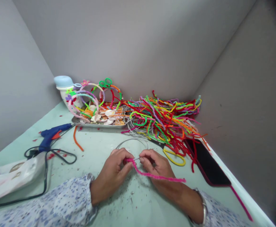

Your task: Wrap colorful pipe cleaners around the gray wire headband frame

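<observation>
My left hand [113, 171] and my right hand [155, 167] meet at the middle of the table, fingertips almost touching. Between them they pinch a pink pipe cleaner [157, 175], whose free end trails to the right over my right wrist. Both hands also grip the near part of a thin grey metal hoop [131, 141], which arcs away from my fingers. A pair of yellow-handled scissors [174, 157] lies just right of my right hand.
A big heap of coloured pipe cleaners [166, 118] lies at the back right. A metal tray [90, 123] holds shells and wrapped headbands. A blue glue gun [51, 134] with black cord lies left, a black phone [207, 162] right, and a white bag [12, 176] at the near left.
</observation>
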`<state>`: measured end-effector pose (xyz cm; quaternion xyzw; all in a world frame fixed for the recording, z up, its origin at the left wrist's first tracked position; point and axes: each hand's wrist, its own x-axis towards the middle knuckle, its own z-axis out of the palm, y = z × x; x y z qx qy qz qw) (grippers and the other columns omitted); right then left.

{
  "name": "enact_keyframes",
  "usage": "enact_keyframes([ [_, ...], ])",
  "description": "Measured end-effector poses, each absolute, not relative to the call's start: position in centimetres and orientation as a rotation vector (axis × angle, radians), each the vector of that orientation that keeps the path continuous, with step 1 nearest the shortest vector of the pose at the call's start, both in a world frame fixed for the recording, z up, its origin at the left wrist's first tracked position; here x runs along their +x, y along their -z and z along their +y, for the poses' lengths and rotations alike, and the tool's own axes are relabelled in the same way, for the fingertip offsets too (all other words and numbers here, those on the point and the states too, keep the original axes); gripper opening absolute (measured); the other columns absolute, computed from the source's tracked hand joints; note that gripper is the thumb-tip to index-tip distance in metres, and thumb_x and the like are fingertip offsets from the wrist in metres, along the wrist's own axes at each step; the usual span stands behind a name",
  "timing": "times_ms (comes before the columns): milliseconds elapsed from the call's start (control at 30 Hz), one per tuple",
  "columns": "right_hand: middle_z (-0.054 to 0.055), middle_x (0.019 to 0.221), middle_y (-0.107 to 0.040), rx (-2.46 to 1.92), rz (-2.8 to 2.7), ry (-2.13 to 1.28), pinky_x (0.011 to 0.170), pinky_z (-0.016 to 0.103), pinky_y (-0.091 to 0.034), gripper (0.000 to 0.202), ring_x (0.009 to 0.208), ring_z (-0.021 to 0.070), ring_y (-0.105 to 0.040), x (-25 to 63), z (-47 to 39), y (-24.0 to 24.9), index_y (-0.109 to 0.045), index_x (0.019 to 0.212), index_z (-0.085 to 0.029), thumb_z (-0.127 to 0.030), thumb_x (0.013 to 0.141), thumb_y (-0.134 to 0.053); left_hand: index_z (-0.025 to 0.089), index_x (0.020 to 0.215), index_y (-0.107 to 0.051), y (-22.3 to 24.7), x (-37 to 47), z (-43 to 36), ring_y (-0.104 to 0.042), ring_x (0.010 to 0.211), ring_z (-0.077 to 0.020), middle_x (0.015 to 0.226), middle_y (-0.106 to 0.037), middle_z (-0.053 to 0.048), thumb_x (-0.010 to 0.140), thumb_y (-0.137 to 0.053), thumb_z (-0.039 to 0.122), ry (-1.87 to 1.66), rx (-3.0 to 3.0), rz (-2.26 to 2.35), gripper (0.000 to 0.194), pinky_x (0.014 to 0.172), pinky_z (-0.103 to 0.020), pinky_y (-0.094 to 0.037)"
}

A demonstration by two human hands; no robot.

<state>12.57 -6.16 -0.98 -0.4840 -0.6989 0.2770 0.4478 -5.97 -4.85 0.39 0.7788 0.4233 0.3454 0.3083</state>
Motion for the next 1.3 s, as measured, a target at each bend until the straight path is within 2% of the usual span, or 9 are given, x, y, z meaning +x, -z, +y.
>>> enact_keyframes([
  [300,-0.002,0.081,-0.063,-1.227,-1.724,-0.693,0.067,0.022,-0.044,0.01,0.074,0.0126,-0.059,12.42,-6.32,0.45,-0.061,0.089,-0.022,-0.016,0.088,-0.054,0.019,0.082,-0.058,-0.52,-5.93,-4.81,-0.05,0.076,-0.0159,0.076,-0.057,0.0,0.089,-0.054,0.023,-0.924,2.048,1.103,0.01,0.074,-0.031,-0.036],
  [600,0.003,0.087,-0.066,-1.116,-1.83,-0.591,0.076,0.028,-0.047,0.011,0.081,0.0167,-0.061,12.83,-6.1,1.22,-0.061,0.092,-0.02,-0.018,0.09,-0.05,0.019,0.078,-0.057,-0.56,-6.05,-4.76,-0.05,0.074,-0.0157,0.073,-0.056,0.001,0.09,-0.053,0.031,-0.916,2.049,1.092,0.018,0.074,-0.031,-0.036],
  [1100,0.003,0.082,-0.063,-1.086,-1.851,-0.581,0.063,0.024,-0.048,0.005,0.07,0.0144,-0.059,12.55,-6.24,0.76,-0.061,0.089,-0.02,-0.017,0.086,-0.058,0.019,0.074,-0.058,-0.52,-6.17,-4.73,-0.051,0.076,-0.0169,0.071,-0.057,0.001,0.087,-0.058,0.027,-0.898,2.007,1.096,0.016,0.074,-0.031,-0.037],
  [1300,0.003,0.08,-0.066,-1.136,-1.828,-0.508,0.067,0.027,-0.05,0.006,0.074,0.0166,-0.062,12.47,-5.9,1.02,-0.062,0.088,-0.019,-0.019,0.087,-0.056,0.019,0.078,-0.059,-0.79,-5.82,-4.72,-0.052,0.076,-0.0165,0.073,-0.058,0.001,0.088,-0.055,0.025,-0.855,2.035,1.14,0.013,0.076,-0.031,-0.037],
])
